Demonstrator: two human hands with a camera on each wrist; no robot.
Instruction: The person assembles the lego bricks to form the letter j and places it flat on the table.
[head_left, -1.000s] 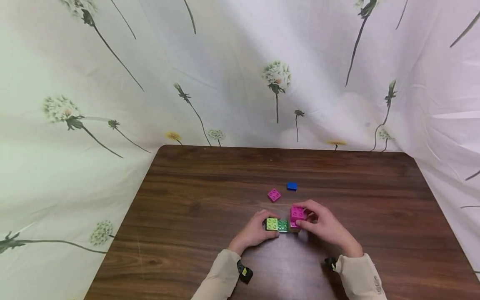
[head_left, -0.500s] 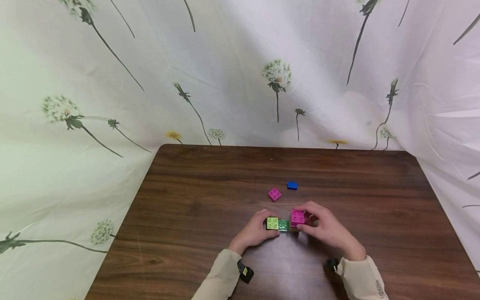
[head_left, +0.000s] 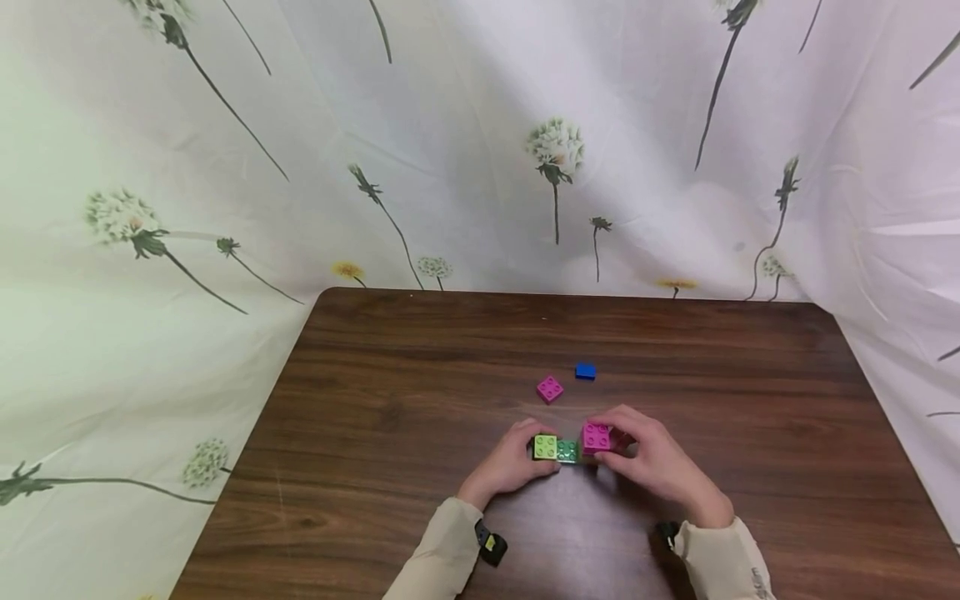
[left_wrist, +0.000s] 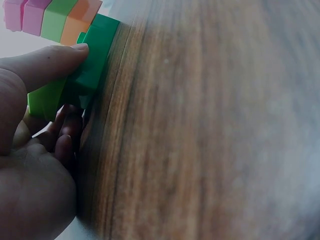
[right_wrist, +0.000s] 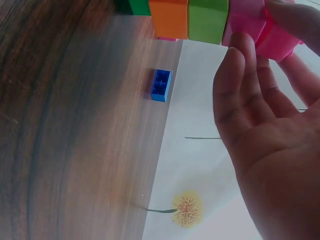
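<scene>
My left hand [head_left: 510, 457] holds a lime toy building block [head_left: 545, 447] and the dark green block [left_wrist: 95, 60] under it, thumb along the green block's side. At the green block's other end rises a stack: an orange block [right_wrist: 169, 19], a light green block [right_wrist: 207, 20], then a pink block [right_wrist: 246, 20]. On top is another pink block [head_left: 596, 437], pinched between the thumb and fingers of my right hand [head_left: 652, 458]. In the right wrist view this top block looks slightly turned against the one below.
A loose pink block [head_left: 550, 389] lies studs up on the wooden table [head_left: 420, 375], beyond the stack. Beside it is a small blue block [head_left: 586, 372], its hollow underside showing in the right wrist view. A flower-print cloth [head_left: 480, 167] hangs behind the table.
My right hand has brought the top pink block down and slightly nearer me, so it covers the lower pink block in the head view. The left hand keeps its place.
</scene>
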